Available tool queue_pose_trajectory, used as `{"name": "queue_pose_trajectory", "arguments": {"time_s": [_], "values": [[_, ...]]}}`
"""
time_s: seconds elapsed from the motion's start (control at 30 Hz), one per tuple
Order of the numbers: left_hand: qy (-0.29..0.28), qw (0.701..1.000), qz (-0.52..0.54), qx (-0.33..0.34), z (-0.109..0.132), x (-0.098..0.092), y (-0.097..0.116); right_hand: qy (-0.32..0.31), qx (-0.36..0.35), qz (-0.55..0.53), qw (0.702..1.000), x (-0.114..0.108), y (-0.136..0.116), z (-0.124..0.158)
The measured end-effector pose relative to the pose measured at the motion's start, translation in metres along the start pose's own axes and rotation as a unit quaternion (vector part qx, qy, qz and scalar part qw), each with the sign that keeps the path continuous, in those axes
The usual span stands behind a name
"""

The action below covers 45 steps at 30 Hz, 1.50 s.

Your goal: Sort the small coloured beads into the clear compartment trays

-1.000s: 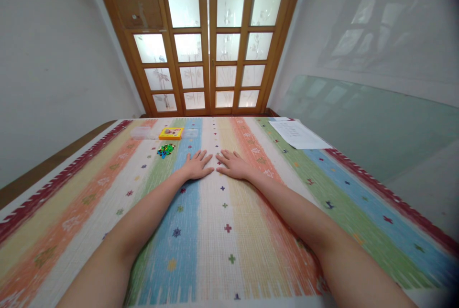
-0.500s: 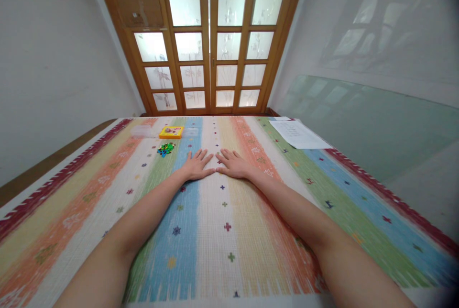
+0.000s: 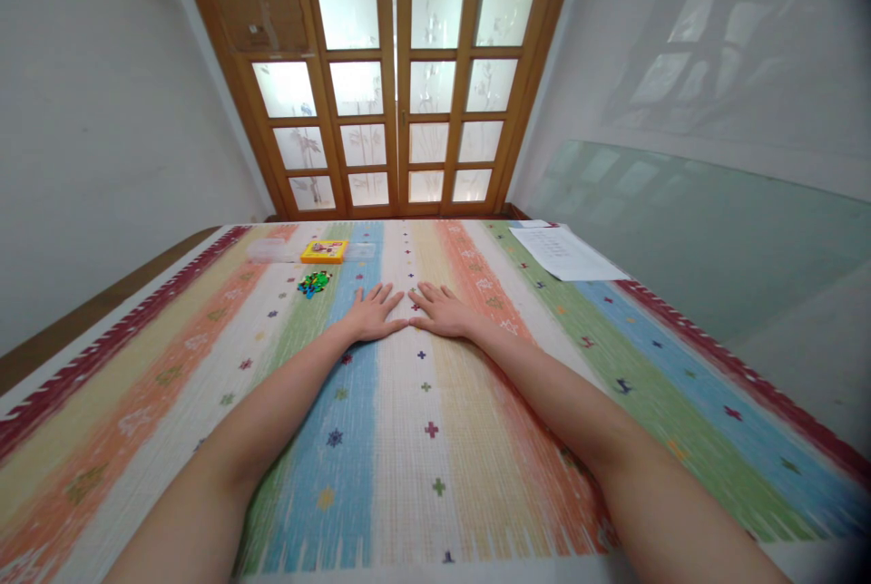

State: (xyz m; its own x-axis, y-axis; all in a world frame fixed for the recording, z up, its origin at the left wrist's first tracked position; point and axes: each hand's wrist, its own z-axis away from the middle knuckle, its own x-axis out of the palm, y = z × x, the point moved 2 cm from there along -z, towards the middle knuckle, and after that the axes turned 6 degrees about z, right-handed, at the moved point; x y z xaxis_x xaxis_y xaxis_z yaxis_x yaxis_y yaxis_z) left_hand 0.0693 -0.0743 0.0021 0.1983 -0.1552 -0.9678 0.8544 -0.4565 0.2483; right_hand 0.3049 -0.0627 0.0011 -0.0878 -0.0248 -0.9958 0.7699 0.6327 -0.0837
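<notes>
My left hand (image 3: 373, 314) lies flat, palm down, on the striped tablecloth (image 3: 401, 466), its fingers spread. Beside it my right hand (image 3: 442, 310) rests the same way, and the two thumbs meet or nearly meet at the middle. Neither hand holds anything. Beyond my left hand, to its left, is a small pile of green, blue and dark pieces (image 3: 314, 284), too small to make out singly. Just behind the pile sits a yellow box (image 3: 325, 251) with a printed top. Clear plastic containers (image 3: 268, 250) flank the box.
White printed sheets of paper (image 3: 568, 255) lie at the far right of the table. Past the table's far edge stand wooden doors (image 3: 401, 85) with frosted panes. A pane of greenish glass (image 3: 680, 230) leans along the right wall.
</notes>
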Motion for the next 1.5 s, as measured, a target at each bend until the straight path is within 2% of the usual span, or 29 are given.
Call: {"name": "queue_pose_trajectory", "arguments": {"time_s": [1.5], "values": [[0.0, 1.0, 0.002, 0.0, 0.0018, -0.0019, 0.0025, 0.004, 0.005, -0.004, 1.0, 0.0003, -0.0023, 0.0006]]}}
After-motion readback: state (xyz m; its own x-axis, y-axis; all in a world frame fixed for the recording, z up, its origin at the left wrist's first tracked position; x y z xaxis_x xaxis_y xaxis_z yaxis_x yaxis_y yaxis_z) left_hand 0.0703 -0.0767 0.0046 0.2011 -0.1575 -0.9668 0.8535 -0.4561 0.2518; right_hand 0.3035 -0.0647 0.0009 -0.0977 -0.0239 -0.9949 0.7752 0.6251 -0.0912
